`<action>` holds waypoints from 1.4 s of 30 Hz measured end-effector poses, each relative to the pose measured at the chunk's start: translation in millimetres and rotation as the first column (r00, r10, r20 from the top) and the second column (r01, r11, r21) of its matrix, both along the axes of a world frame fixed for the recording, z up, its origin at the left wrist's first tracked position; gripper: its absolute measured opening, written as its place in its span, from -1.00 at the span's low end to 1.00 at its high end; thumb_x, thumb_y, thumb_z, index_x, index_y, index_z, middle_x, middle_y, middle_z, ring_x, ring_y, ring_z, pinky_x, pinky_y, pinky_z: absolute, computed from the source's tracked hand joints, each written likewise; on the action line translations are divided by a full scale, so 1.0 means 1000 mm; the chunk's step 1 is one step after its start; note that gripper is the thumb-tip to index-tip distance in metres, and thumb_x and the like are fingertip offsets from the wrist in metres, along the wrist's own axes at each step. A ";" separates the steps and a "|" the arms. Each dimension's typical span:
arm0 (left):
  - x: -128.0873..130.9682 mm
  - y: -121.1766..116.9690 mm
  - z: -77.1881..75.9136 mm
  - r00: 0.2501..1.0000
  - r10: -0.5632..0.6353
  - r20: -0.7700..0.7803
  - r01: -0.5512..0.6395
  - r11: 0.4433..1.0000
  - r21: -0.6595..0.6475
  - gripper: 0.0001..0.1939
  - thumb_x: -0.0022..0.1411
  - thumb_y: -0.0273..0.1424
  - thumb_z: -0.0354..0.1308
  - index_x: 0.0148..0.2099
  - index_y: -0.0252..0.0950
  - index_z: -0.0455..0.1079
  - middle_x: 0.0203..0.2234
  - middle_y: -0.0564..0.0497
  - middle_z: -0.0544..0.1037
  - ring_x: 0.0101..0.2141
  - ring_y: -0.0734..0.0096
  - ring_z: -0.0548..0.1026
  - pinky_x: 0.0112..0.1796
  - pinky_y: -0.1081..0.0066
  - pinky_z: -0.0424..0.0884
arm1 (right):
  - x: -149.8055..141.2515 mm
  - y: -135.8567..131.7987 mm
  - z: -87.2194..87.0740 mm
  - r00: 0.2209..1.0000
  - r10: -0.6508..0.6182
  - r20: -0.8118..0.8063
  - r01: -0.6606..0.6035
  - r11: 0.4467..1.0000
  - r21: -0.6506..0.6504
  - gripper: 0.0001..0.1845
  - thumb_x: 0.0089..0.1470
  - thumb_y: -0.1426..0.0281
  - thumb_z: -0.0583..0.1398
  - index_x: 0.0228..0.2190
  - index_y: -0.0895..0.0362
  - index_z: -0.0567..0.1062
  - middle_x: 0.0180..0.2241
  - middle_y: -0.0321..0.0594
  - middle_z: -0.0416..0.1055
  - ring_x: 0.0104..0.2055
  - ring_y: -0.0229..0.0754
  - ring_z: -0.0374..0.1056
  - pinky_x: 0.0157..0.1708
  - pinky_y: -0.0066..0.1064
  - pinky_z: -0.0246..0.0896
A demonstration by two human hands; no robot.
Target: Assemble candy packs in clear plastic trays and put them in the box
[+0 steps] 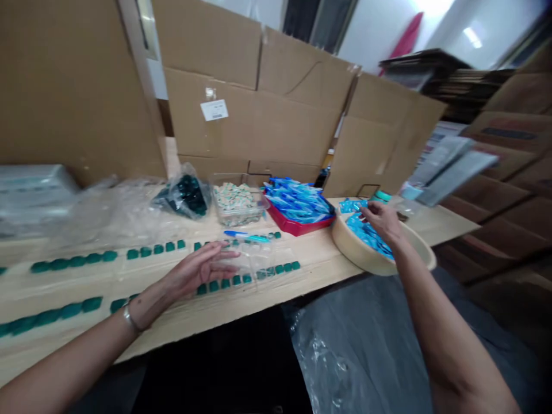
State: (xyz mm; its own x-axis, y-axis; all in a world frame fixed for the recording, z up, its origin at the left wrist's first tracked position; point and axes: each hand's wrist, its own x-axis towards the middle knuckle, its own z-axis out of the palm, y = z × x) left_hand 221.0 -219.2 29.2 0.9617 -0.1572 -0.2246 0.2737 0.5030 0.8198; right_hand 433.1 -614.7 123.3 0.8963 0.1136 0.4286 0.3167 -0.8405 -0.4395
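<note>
Left forearm (77, 361) lies nearest; left hand (200, 268) is released, fingers loose beside green pieces (225, 283). Right hand (383, 221) touches packets (366, 234) inside the basin (360, 257); grip cannot be confirmed. Packets appear light, limp, slippery: best pinched by an edge.

Bright glare at upper right; blurred, stretched edges.

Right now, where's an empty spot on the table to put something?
The table looks bare between the green pieces and the cream basin, and at its far right end. It's crowded along the cardboard: plastic bags, clear box, red tray.
</note>
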 end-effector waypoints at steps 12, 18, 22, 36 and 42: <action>-0.002 -0.003 -0.007 0.991 0.043 0.125 -0.039 0.999 -0.036 -0.66 0.20 -0.33 0.12 0.01 -0.26 0.18 0.00 -0.22 0.40 -0.19 0.12 0.53 -0.14 0.12 0.43 | -0.126 0.198 -0.061 0.673 0.700 -0.239 -0.238 0.511 0.826 -0.61 -0.26 0.16 0.34 -0.47 0.14 0.36 -0.59 -0.33 0.42 -0.55 -0.28 0.35 -0.48 -0.44 0.25; 0.000 -0.001 -0.009 0.983 0.083 0.162 -0.080 0.996 -0.027 -0.56 0.15 -0.34 0.18 0.04 -0.21 0.14 -0.08 -0.15 0.43 -0.22 0.18 0.55 -0.17 0.20 0.46 | -0.135 0.214 -0.067 0.686 0.671 -0.283 -0.296 0.611 0.734 -0.60 -0.24 0.09 0.31 -0.55 0.13 0.34 -0.64 -0.36 0.34 -0.59 -0.29 0.26 -0.53 -0.43 0.19; 0.002 0.002 -0.010 0.981 0.107 0.162 -0.102 0.994 -0.038 -0.63 0.15 -0.34 0.18 -0.02 -0.24 0.17 -0.03 -0.20 0.42 -0.21 0.18 0.55 -0.15 0.21 0.45 | -0.128 0.203 -0.069 0.787 0.596 -0.160 -0.390 0.681 0.620 -0.67 -0.13 0.18 0.26 -0.37 0.14 0.39 -0.58 -0.36 0.32 -0.55 -0.31 0.21 -0.53 -0.46 0.14; -0.003 0.000 -0.006 0.982 0.114 0.153 -0.092 0.985 -0.145 -0.71 0.20 -0.36 0.13 -0.05 -0.27 0.20 -0.03 -0.22 0.44 -0.19 0.17 0.54 -0.07 0.11 0.37 | -0.131 0.195 -0.082 0.928 0.363 0.079 -0.370 0.923 0.108 -0.76 0.08 0.23 0.11 -0.31 0.14 0.41 -0.47 -0.21 0.39 -0.43 -0.18 0.28 -0.36 -0.36 0.17; -0.003 0.004 -0.001 0.985 0.101 0.137 -0.078 0.984 -0.162 -0.73 0.18 -0.37 0.13 -0.06 -0.27 0.24 -0.10 -0.18 0.47 -0.22 0.12 0.55 -0.11 0.03 0.38 | -0.134 0.193 -0.060 0.853 0.383 0.354 -0.386 0.920 -0.065 -0.73 0.10 0.22 0.11 -0.29 0.12 0.50 -0.24 -0.06 0.36 -0.19 -0.06 0.25 -0.16 -0.21 0.15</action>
State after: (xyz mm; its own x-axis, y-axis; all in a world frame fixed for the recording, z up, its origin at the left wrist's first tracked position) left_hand 218.2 -215.1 28.4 0.9939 -0.0913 -0.0618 0.1063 0.6447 0.7570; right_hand 299.5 -421.8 63.4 0.5702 0.4130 0.7102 0.7490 -0.6164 -0.2429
